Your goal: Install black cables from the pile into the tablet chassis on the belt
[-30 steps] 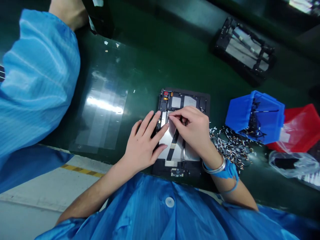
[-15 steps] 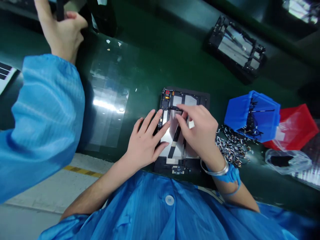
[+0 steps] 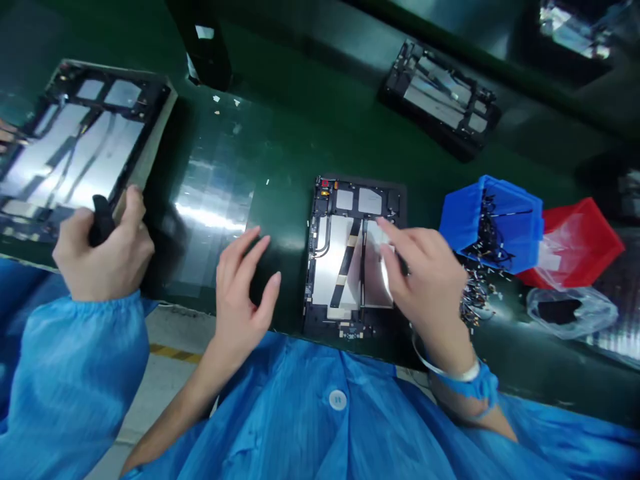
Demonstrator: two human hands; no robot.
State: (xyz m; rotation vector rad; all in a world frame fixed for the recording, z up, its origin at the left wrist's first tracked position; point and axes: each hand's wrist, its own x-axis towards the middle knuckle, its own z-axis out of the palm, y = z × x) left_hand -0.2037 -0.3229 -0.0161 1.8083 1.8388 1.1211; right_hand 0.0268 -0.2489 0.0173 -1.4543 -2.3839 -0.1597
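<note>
An opened tablet (image 3: 325, 267) lies on the green tabletop in front of me, its silver battery, black flex cables and small circuit boards exposed. My left hand (image 3: 243, 293) hovers to the left of the tablet, fingers apart and nothing in them. Over the tablet's right edge is my right hand (image 3: 425, 273), with index finger and thumb spread and the other fingers curled under. Its index fingertip is near the upper right of the battery; whether it touches cannot be told. I see nothing held between the spread fingertips.
A blue bin (image 3: 515, 227) of black cables lies tipped beside a heap of small parts (image 3: 480, 300), a red bin (image 3: 585, 247) and a plastic bag (image 3: 573, 313). Another opened tablet (image 3: 440, 97) sits behind. At left, a co-worker's hand (image 3: 107, 257) grips something black beside more tablets (image 3: 85, 153).
My left hand has lifted off the tablet and moved left. My right hand has drawn right, its pinch opened; a black cable now lies along the tablet's left side. The co-worker's hand has come nearer.
</note>
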